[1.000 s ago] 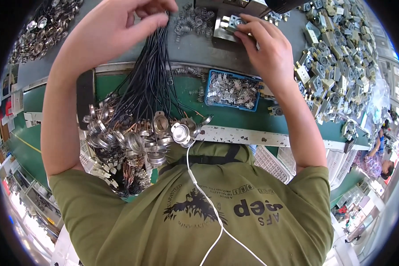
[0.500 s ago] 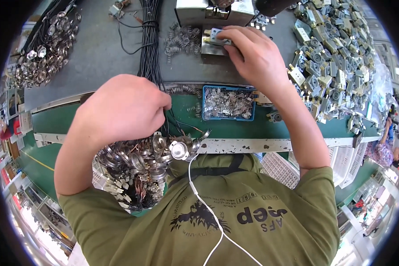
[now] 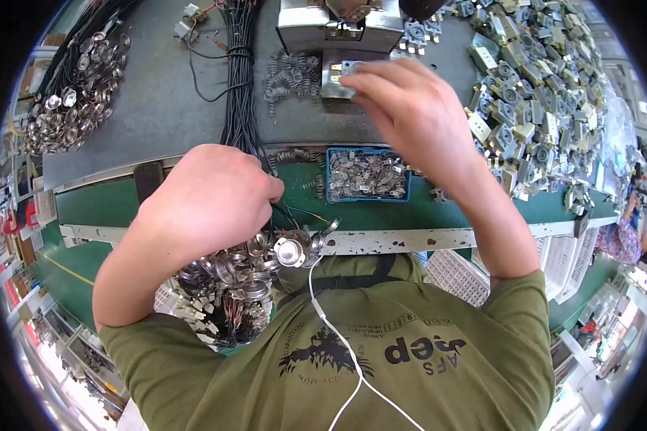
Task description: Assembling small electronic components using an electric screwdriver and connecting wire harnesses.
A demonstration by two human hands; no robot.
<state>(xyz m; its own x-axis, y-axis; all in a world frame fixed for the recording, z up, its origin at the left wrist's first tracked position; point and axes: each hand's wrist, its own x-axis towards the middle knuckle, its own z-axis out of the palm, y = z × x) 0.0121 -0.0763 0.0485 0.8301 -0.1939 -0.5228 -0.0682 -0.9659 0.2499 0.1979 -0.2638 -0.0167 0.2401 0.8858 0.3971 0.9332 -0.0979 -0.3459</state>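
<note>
Nearest us, metal caps (image 3: 290, 252) hang in a bunch at the front edge of the tabletop (image 3: 410, 239), left of the middle. Just above them, our left hand (image 3: 212, 197) curls into a loose fist over the black wires (image 3: 239, 118), its fingers bent under; its grip is hidden, so we cannot tell whether it has hold of them. The wires run from there toward the back edge. To the right, near the front edge, a blue tray (image 3: 328, 176) holds small metal clips (image 3: 366, 174). Beyond it, our right hand (image 3: 417, 108) arches half open, fingers forward over a small part (image 3: 348, 67) lying on a steel block (image 3: 336, 91); we cannot tell whether it grips the part. Loose springs (image 3: 292, 75) lie between block and wires. Grey housings (image 3: 514, 93) heap along the right edge, more caps along the left. Just behind the block stands a metal machine (image 3: 302, 39).
</note>
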